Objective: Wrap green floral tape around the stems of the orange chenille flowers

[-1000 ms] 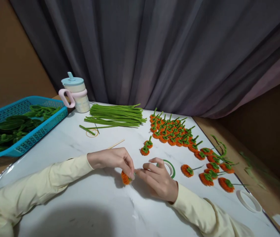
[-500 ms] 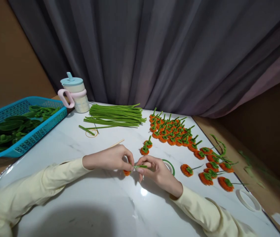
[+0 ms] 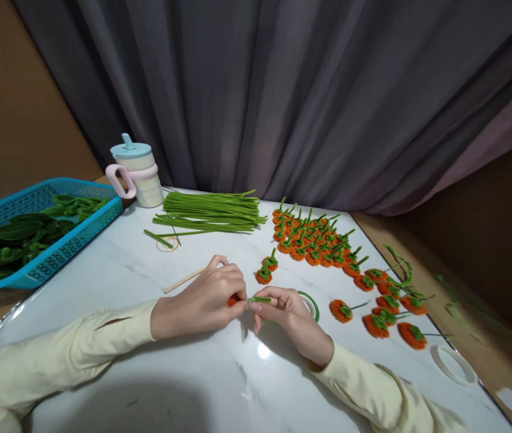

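My left hand (image 3: 208, 294) is closed, its thumb and fingers pinching a small orange pipe-cleaner persimmon (image 3: 233, 299) that shows only in part. From it a short green stem (image 3: 262, 299) points right, toward my right hand (image 3: 292, 316). The right thumb and fingertips pinch around this stem, where a pale strip wraps it. Just behind the right hand lies a roll of green tape (image 3: 313, 305), partly hidden. A thin wooden stick (image 3: 183, 281) rests on the table behind my left hand.
Many finished-looking orange persimmons (image 3: 314, 240) with green stems cover the right back. A bundle of green pipe cleaners (image 3: 213, 210) lies behind, near a lidded cup (image 3: 147, 186). At left stands a blue basket (image 3: 57, 260) with green leaves; a white ring (image 3: 454, 365) lies right.
My left hand has turned over the persimmon, its back now facing up and covering more of it. More of the wooden stick shows. The right hand stays at the stem.
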Tool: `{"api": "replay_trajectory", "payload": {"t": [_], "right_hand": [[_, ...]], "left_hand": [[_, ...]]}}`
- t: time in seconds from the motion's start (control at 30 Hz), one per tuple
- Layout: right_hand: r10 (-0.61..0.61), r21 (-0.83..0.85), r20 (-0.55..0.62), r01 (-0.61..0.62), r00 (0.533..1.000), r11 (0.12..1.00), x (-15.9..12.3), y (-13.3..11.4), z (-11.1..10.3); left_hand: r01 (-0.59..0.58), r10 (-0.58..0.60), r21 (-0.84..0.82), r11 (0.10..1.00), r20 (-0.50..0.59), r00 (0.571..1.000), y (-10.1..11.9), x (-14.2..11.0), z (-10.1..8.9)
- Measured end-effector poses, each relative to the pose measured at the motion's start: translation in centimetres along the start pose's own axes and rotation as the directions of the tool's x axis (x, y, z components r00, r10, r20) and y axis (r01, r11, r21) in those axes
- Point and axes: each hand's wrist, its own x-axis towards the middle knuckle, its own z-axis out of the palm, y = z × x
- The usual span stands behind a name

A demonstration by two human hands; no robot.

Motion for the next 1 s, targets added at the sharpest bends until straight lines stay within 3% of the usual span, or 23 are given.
{"api": "replay_trajectory", "payload": {"t": [0.1,0.2,0.27,0.37,0.5,0.57,0.67,0.77,0.83,0.9,1.0], "right_hand": [[-0.056,-0.105,-0.004,0.055,0.998,0.993,-0.2,0.1,0.0],[-0.255,-0.356,0.013,0.242,0.967,0.903,-0.3,0.1,0.0],[-0.418,-0.522,0.063,0.387,0.906,0.760,-0.4,0.2,0.0],[-0.593,-0.634,0.169,0.547,0.787,0.546,-0.5,0.4,0.0],[-0.725,-0.691,0.327,0.677,0.606,0.254,-0.5,0.7,-0.2],[-0.734,-0.703,0.400,0.697,0.549,0.139,-0.5,0.8,-0.4],[-0.712,-0.720,0.435,0.687,0.552,0.093,-0.5,0.7,-0.6],[-0.704,-0.730,0.400,0.669,0.587,0.143,-0.5,0.6,-0.7],[-0.703,-0.729,0.354,0.653,0.617,0.207,-0.4,0.5,-0.8],[-0.691,-0.724,0.317,0.636,0.650,0.266,-0.4,0.6,-0.8],[-0.672,-0.727,0.324,0.629,0.666,0.273,-0.4,0.6,-0.7]], "left_hand": [[0.063,-0.061,-0.100,0.993,0.027,0.998,-0.3,0.0,0.1],[0.169,-0.136,-0.260,0.951,0.140,0.981,-0.6,0.1,-0.1],[0.287,-0.193,-0.377,0.881,0.268,0.944,-0.8,0.2,-0.5],[0.441,-0.227,-0.477,0.760,0.441,0.868,-1.0,0.5,-1.3],[0.525,-0.167,-0.548,0.652,0.571,0.804,-1.3,0.8,-1.6],[0.568,-0.126,-0.573,0.590,0.630,0.767,-1.5,0.9,-1.5],[0.610,-0.096,-0.578,0.543,0.678,0.728,-1.8,1.1,-1.4],[0.579,-0.130,-0.543,0.609,0.651,0.748,-1.8,1.1,-1.3],[0.513,-0.163,-0.493,0.703,0.591,0.790,-1.6,0.9,-1.1],[0.404,-0.186,-0.415,0.815,0.474,0.861,-1.3,0.5,-0.8],[0.227,-0.139,-0.260,0.939,0.315,0.939,-0.6,-0.1,-0.3]]}}
